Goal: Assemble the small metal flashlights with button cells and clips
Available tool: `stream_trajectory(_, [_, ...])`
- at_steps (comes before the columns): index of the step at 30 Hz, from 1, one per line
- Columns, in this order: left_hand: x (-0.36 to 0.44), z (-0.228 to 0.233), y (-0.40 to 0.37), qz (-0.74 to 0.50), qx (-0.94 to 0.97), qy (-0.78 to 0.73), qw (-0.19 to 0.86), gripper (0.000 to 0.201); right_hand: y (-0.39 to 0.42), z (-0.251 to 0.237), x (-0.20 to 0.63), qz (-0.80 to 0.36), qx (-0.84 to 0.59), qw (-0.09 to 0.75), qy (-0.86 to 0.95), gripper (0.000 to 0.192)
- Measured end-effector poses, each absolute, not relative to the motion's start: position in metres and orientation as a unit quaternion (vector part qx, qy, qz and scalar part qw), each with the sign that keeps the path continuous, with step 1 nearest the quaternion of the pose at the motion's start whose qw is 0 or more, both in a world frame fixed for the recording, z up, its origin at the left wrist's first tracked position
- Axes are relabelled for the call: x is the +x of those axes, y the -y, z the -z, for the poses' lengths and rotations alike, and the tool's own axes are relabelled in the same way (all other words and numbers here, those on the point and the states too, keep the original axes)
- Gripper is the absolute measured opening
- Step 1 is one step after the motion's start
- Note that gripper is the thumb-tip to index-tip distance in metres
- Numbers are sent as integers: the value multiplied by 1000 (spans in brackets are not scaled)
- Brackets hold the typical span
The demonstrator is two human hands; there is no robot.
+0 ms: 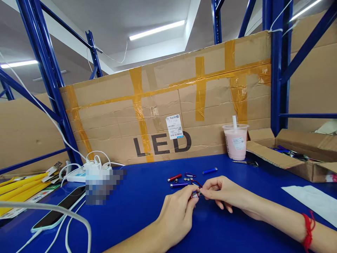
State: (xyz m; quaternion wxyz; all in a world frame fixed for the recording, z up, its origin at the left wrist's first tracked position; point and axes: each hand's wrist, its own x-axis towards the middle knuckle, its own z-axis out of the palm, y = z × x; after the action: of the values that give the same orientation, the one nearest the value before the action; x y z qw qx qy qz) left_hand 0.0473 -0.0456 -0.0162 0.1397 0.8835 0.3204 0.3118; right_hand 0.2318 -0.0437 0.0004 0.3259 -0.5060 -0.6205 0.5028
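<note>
A phone [61,208] is laid on the blue table [126,211]. Beyond the left hand [177,212], a red tube [174,177] and a violet-blue tube [179,185] are placed. A small shiny cylinder [195,194] is gripped between left fingertips; its right end is pinched by the right hand [223,192]. Farther right, a pink drink [236,144] is stood near an open carton [302,172].

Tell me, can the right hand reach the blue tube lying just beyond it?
Probably yes: nothing visible stands between the right hand and the blue tube, though that hand is busy at the small cylinder the left hand pinches.
</note>
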Motion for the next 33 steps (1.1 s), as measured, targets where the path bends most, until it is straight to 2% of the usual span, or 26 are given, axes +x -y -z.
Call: stream_trajectory(33, [47,17,45,-313,882,-332,121,19,42,3,234,-500,-503,324,627,42])
